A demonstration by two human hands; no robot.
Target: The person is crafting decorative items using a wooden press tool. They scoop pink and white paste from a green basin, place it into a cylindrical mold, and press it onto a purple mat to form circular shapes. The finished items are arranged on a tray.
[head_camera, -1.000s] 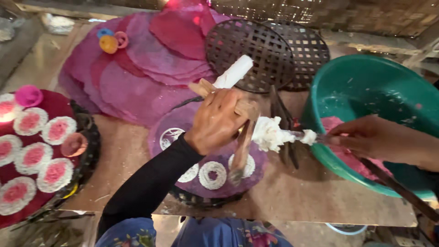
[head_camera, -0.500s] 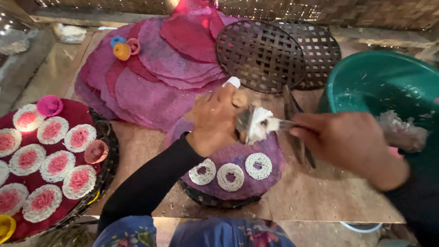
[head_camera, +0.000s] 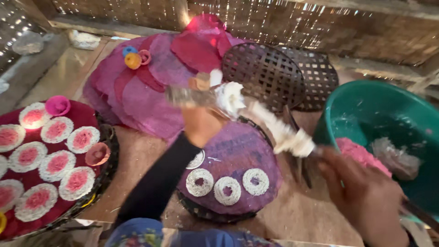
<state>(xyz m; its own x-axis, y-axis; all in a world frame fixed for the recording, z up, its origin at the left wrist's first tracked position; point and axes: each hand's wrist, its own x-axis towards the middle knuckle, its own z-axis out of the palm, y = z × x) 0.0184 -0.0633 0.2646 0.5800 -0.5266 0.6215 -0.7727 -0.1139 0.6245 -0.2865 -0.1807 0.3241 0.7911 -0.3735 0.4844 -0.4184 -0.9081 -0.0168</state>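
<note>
My left hand [head_camera: 201, 124] grips a wooden dough press [head_camera: 190, 95], raised and blurred, with a lump of white dough [head_camera: 229, 96] at its end. My right hand [head_camera: 366, 199], at the lower right, holds a long utensil [head_camera: 286, 135] smeared with white dough, and its tip points toward the press. Below both lies a purple round mat [head_camera: 238, 151] on a dark woven tray [head_camera: 201, 212]. Three white noodle rings [head_camera: 227, 190] sit in a row on the mat, and a further ring [head_camera: 196, 160] is half hidden by my arm.
A green basin [head_camera: 366, 110] at the right holds pink dough [head_camera: 361, 155] and whitish dough [head_camera: 388, 158]. A tray with a red mat [head_camera: 82, 114] on the left carries several pink-centred rings. Stacked purple mats [head_camera: 137, 91], small coloured cups [head_camera: 133, 59] and two dark woven trays [head_camera: 270, 68] lie behind.
My left hand has lifted the press up and away from the mat. My right hand has drawn back to the lower right with the dough-coated utensil.
</note>
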